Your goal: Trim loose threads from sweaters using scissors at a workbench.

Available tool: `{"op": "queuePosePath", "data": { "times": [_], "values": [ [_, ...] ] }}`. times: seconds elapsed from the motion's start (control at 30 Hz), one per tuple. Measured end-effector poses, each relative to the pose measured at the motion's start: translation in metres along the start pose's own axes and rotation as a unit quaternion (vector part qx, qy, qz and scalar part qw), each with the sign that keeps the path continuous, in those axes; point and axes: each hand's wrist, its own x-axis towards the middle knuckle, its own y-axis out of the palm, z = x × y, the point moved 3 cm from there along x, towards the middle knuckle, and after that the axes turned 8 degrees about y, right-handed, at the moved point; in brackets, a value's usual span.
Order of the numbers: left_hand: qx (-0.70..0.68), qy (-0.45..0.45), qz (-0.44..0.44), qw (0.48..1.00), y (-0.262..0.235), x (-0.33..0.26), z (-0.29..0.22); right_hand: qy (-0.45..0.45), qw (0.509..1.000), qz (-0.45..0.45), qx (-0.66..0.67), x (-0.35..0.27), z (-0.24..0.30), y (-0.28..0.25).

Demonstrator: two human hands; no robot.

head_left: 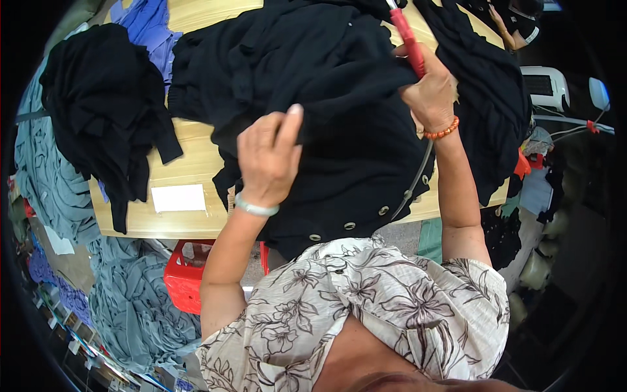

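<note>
Head view: right hand, upper right, pinched red-handled tool; left hand, mid-frame, grip spread by black garment, which looked soft, edge-holdable.

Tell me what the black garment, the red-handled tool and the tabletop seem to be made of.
The black garment looks like matte fabric, perhaps knit: it drapes in soft folds. The red-handled tool in the right hand has a slightly glossy, evenly coloured grip, probably plastic or rubber; its silvery shaft suggests metal. The tabletop looks like satin-finish wood or laminate, showing pale grain.
</note>
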Motion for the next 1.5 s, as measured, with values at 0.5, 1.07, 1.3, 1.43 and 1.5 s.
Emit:
{"op": "queuePosePath", "data": {
  "times": [0.5,1.07,1.3,1.43,1.5],
  "values": [
    [-0.278,0.052,-0.080,0.956,-0.108,0.034,-0.086,0.067,0.956,-0.182,-0.220,-0.063,-0.086,-0.111],
    [-0.458,-0.510,0.021,0.727,-0.109,-0.191,-0.094,0.089,0.970,0.224,-0.017,-0.136,-0.164,-0.209],
    [-0.351,-0.494,0.055,0.794,-0.040,-0.229,-0.059,0.028,0.971,0.188,-0.146,-0.073,-0.201,-0.067],
    [-0.338,-0.484,0.053,0.806,-0.030,-0.204,-0.060,0.032,0.964,0.168,-0.206,-0.069,-0.203,-0.052],
    [-0.335,-0.471,0.045,0.815,-0.024,-0.177,-0.068,0.046,0.954,0.157,-0.250,-0.069,-0.210,-0.052]
  ]
}}
